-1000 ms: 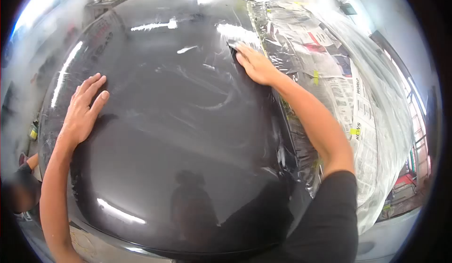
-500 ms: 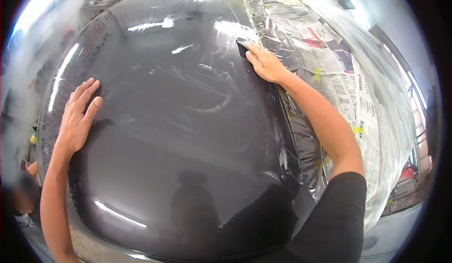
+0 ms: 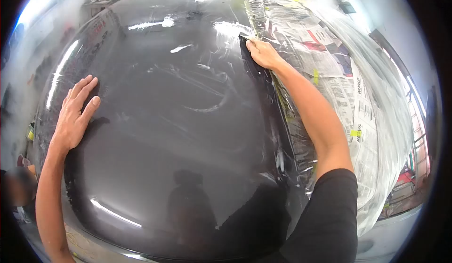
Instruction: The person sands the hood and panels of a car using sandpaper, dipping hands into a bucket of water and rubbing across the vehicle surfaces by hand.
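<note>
A large, dark glossy panel [image 3: 174,126] with whitish smears and wet streaks fills the middle of the view. Flat on its left part rests my left hand [image 3: 75,113], fingers spread and holding nothing. At the upper right edge, my right hand [image 3: 263,54] is closed on a thin black pad [image 3: 244,40] pressed against the surface. The pad is partly hidden under my fingers, so its full shape does not show. Beside that hand, newspaper masking [image 3: 325,51] under clear plastic borders the panel.
Clear plastic sheeting [image 3: 393,117] hangs down the right side. A small table [image 3: 106,0] with items stands at the back left. Another person [image 3: 20,187] is low at the left edge, beyond the panel.
My right hand has moved right with the pad, to the panel's edge beside the masking. My left hand has shifted slightly left. More of the other person's lower side shows.
</note>
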The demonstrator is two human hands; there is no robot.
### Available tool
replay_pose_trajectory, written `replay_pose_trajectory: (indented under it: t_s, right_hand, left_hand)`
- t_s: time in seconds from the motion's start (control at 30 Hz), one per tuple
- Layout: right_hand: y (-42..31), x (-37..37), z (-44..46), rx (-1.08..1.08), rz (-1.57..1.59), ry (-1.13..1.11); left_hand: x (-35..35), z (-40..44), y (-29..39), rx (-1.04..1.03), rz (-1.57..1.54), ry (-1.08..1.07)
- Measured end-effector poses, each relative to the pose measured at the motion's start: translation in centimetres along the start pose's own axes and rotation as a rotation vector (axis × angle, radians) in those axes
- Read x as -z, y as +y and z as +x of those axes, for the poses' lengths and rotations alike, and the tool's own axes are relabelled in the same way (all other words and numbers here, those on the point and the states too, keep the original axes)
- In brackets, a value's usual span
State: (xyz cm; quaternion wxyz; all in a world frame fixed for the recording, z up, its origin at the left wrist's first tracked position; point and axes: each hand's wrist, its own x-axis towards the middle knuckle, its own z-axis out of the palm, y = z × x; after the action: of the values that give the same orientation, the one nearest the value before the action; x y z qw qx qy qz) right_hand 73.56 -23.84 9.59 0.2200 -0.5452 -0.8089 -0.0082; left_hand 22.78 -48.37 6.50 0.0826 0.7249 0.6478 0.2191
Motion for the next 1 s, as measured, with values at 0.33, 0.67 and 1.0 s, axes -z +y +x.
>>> replay_pose_trajectory:
  t_s: [0.33, 0.67, 1.0]
  right_hand:
    - [2.2, -2.2, 5.6, -0.044, -0.240, -0.080]
    - [-3.0, 1.5, -5.5, 0.099, -0.215, -0.107]
    - [-4.8, 1.7, -8.8, 0.107, -0.187, -0.050]
  left_hand:
    - [0.7, -0.3, 0.6, -0.026, -0.004, -0.016]
    - [-0.1, 0.1, 0.2, 0.011, -0.004, -0.031]
    - [0.0, 0.0, -0.3, -0.010, -0.001, -0.033]
